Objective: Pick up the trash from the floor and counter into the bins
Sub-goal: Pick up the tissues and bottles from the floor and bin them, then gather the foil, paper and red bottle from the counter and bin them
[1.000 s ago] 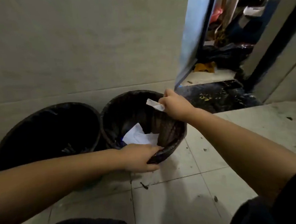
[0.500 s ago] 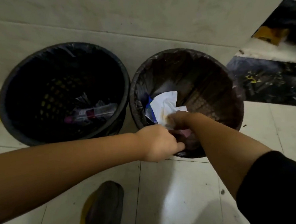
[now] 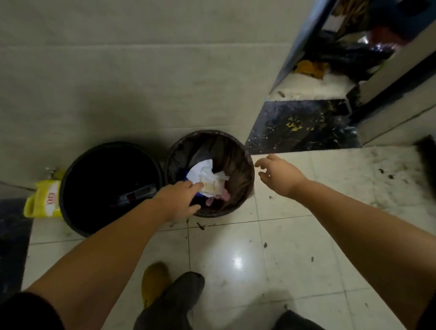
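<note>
Two round bins with black liners stand side by side against the wall. The left bin (image 3: pixel 68 174) is dark inside, with a bottle (image 3: pixel 137 194) lying in it. The right bin (image 3: pixel 246 163) holds crumpled white paper (image 3: pixel 203 172) and pinkish scraps. My left hand (image 3: pixel 180 200) grips the near-left rim of the right bin, fingers reaching inside beside the paper. My right hand (image 3: pixel 280 173) hovers just to the right of that bin, fingers spread, holding nothing.
A yellow jug (image 3: pixel 44 201) stands left of the left bin. Small dark bits of litter (image 3: pixel 201 225) lie on the pale floor tiles in front of the bins. A dark threshold (image 3: pixel 301 126) and an open doorway with clutter are at the upper right. My legs and a shoe (image 3: pixel 155 283) are below.
My right hand has come out of the right bin, empty and open, leaving the paper scrap inside. The view has pulled back and higher. My left hand stays on the rim.
</note>
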The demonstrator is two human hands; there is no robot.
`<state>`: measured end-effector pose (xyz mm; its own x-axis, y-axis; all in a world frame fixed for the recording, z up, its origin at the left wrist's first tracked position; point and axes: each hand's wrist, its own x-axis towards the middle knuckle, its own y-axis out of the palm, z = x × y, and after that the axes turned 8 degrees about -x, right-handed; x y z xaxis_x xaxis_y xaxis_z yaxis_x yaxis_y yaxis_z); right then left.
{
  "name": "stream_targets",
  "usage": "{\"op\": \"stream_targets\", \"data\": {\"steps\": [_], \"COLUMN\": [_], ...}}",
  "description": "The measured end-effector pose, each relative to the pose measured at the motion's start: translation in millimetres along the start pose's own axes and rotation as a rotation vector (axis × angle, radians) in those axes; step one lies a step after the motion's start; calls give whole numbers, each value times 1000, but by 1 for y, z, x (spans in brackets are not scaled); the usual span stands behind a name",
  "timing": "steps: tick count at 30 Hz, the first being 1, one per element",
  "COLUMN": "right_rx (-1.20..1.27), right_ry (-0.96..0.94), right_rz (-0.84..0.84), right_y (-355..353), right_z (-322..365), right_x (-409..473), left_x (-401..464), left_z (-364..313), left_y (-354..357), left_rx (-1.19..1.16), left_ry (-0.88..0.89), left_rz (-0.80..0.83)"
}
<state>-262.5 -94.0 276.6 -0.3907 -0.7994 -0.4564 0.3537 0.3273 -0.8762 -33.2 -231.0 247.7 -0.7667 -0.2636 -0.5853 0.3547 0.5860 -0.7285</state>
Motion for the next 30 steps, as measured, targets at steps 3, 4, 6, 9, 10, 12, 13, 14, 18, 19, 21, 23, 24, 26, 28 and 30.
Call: {"op": "stream_targets", "data": {"steps": [3, 4, 6, 9, 10, 12, 13, 14, 18, 19, 21, 23, 24, 26, 28, 30], "right_rx": [29, 44, 83, 167, 188, 257, 294, 331, 472, 509, 565, 610, 631, 669, 698, 711], "right_ry": [104, 124, 176, 260, 288, 366, 406, 447, 625, 683, 789, 891, 943, 1038, 1112, 1184], "right_rz": [8, 18, 16, -20, -36, -79, -93, -103, -194, -213, -227, -227, -224, -225, -241, -261], "right_y": [-57, -70, -102, -132, -140, -154, -159, -162, -167, -162, -146, -125, -114, -93, -71, -50], "right_z": [8, 14, 29, 55, 64, 81, 89, 96, 109, 112, 119, 128, 133, 145, 160, 181], "right_x": [-60, -76, -117, -172, -187, -216, -233, -251, -320, -340, -383, -427, -449, -494, -539, -585], "left_x": [-53, -67, -102, -141, -149, -164, -170, -175, -195, -201, -213, -230, -240, -261, -284, -312], "left_z": [-35, -44, -67, -97, -105, -119, -128, -139, -192, -206, -232, -257, -269, -291, -309, -326], "left_y": [-60, -74, -115, -160, -172, -195, -203, -210, -222, -219, -206, -186, -174, -148, -119, -89], "left_rx": [-51, -69, -112, -208, -207, -162, -142, -119, 28, 59, 111, 161, 182, 228, 287, 339], "left_ry": [10, 15, 52, 130, 154, 206, 235, 264, 417, 460, 535, 598, 632, 697, 749, 798], "left_rz": [-2, -12, -48, -61, -33, 35, 55, 73, 131, 158, 202, 235, 250, 284, 314, 339]}}
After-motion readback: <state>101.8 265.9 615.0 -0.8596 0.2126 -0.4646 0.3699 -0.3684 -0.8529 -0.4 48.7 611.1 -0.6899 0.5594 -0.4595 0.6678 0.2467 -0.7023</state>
